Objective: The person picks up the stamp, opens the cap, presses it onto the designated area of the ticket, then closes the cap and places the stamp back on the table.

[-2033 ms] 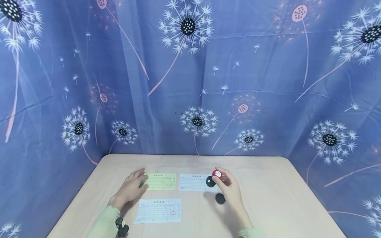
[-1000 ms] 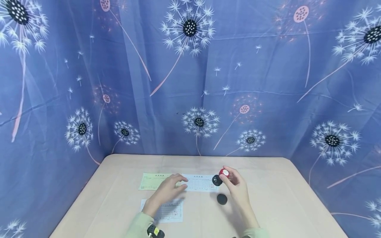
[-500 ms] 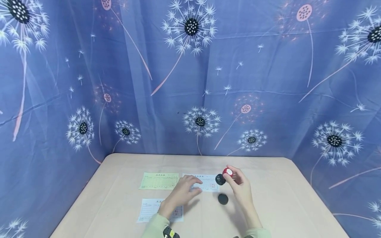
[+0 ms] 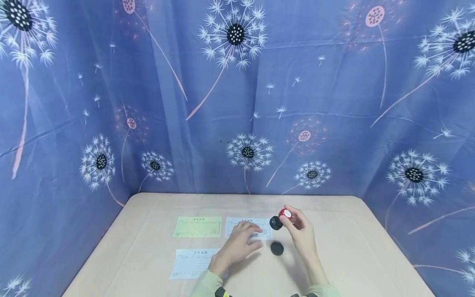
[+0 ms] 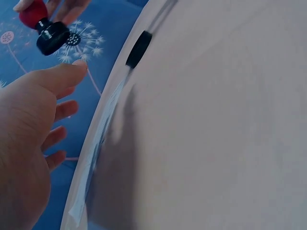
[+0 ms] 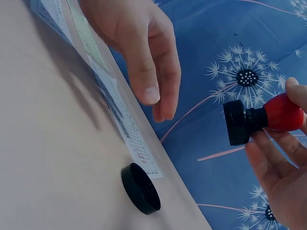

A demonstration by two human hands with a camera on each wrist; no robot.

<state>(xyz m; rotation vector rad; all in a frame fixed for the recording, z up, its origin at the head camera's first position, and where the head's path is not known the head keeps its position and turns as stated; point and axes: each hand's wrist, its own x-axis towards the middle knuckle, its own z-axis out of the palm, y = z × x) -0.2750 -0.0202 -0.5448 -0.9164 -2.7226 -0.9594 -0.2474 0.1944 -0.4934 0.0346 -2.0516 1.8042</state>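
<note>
My right hand point(image 4: 301, 234) grips a rubber stamp by its red knob point(image 4: 285, 213), with the black stamp base point(image 4: 276, 222) pointing left, raised over the table. In the right wrist view the stamp's black base point(image 6: 236, 122) is uncovered. A round black cap point(image 4: 277, 248) lies on the table just below the stamp in the head view. My left hand point(image 4: 239, 245) hovers with relaxed fingers over the blue printed slip point(image 4: 231, 225) at the back, holding nothing. It covers part of that slip, which has red marks near its right end.
To the left of that slip lies a green printed slip point(image 4: 196, 227). A second blue slip point(image 4: 191, 264) is nearer the front, partly hidden by the left forearm. A blue dandelion-patterned curtain point(image 4: 215, 165) stands behind the beige table point(image 4: 148, 247).
My left hand has left the green slip and moved right, over the back blue slip toward the stamp. My right hand has drawn the stamp a little to the right, still gripping it.
</note>
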